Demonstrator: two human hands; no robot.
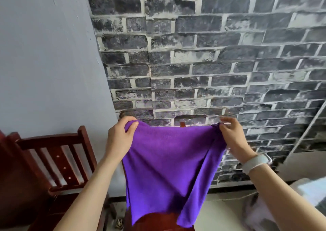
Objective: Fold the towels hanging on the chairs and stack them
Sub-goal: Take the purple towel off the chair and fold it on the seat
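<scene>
A purple towel (169, 165) hangs spread in front of me, held up by its two top corners. My left hand (120, 139) grips the top left corner. My right hand (231, 135) pinches the top right corner, with a white watch on that wrist. The towel's lower edge hangs over the seat of a dark red wooden chair (158, 222). A small piece of that chair's back shows just above the towel's top edge; the towel hides the remainder of the back.
A second dark red wooden chair (58, 160) with a slatted back stands at the left against the grey wall. A dark brick-pattern wall (194, 54) is straight ahead. Blurred pale objects (282, 204) lie on the floor at the lower right.
</scene>
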